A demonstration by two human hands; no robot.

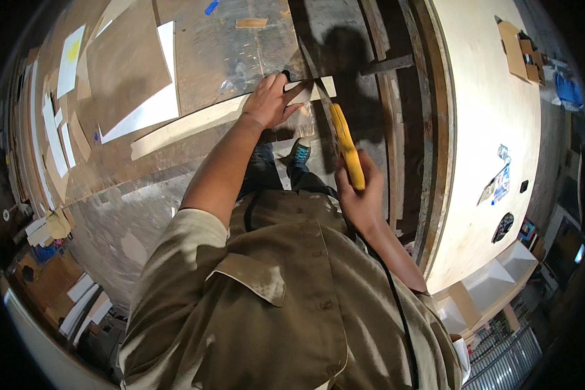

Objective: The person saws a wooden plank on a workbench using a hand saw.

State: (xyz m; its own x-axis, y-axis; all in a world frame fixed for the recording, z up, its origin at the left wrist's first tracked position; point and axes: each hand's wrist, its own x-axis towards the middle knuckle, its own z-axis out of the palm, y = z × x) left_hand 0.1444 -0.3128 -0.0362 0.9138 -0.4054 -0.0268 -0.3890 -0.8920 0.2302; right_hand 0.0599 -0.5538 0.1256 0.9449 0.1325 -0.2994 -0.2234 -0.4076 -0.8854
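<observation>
Two hands are engaged: the left hand [271, 103] is pressed flat, fingers spread, on a pale wooden strip [201, 120], while a yellow-handled saw [346, 151] is gripped by the right hand [359, 195].

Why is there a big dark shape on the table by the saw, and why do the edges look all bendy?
In the head view, the dark shape is a shadow cast on the worktable beyond the yellow-handled saw; the wide fisheye lens bends straight edges near the rim; the corners go black.
</observation>
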